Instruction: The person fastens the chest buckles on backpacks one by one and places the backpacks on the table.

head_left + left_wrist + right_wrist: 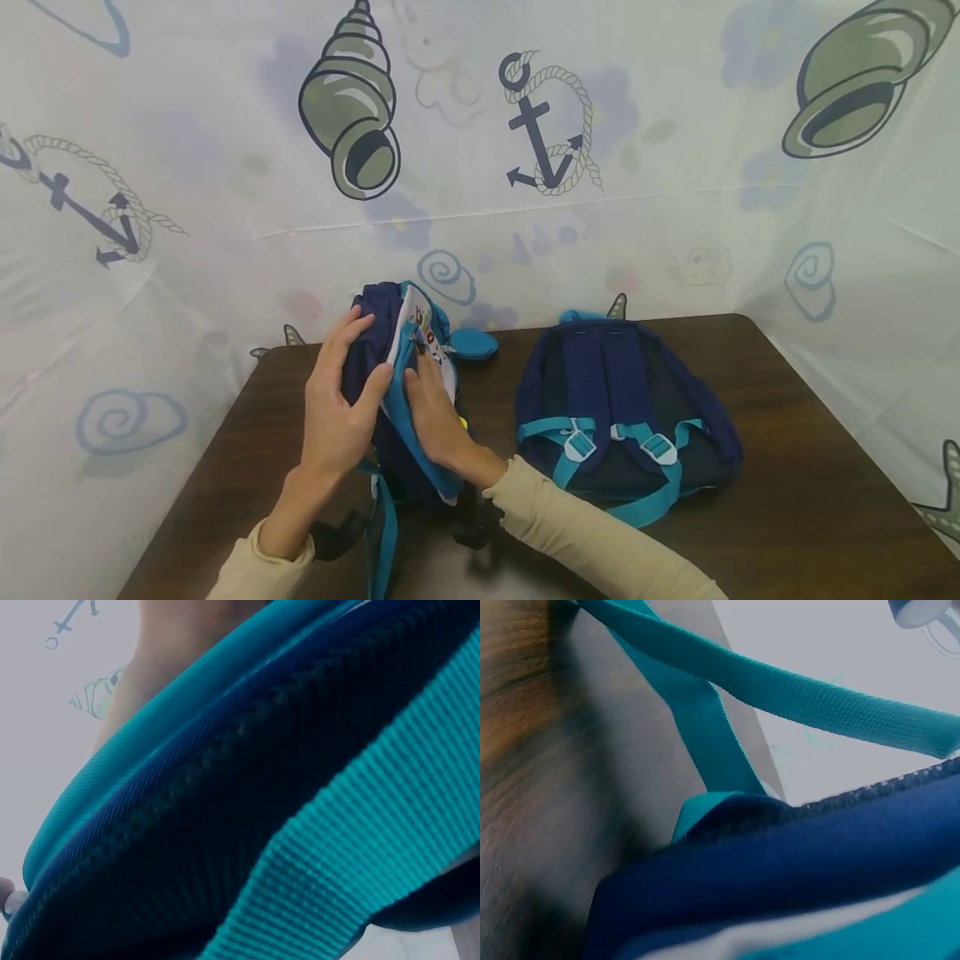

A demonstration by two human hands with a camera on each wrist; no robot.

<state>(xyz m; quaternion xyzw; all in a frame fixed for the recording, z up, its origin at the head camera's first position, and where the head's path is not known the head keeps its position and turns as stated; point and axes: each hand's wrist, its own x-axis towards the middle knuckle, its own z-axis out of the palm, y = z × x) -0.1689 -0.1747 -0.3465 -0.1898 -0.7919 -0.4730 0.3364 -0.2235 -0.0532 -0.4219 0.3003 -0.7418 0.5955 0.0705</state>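
Observation:
A small navy and turquoise backpack [382,304] with a printed white front panel stands tilted on the table's left half. My left hand [339,404] rests along its side, fingers extended upward and thumb near the front edge. Against its turquoise front pocket lies my right hand [437,417], with straight fingers pointing up toward the zipper pull; part of the fingertips is hidden. In the left wrist view, a turquoise webbing strap [360,832] crosses the bag's dark fabric. The right wrist view shows the navy edge [780,862] and loose straps [795,686].
A second navy backpack [626,392] lies to the right, its shoulder straps and white buckles facing up. Behind the first bag is a round turquoise piece [472,343]. The dark wooden table [795,467] meets a printed white curtain [675,167] at the back.

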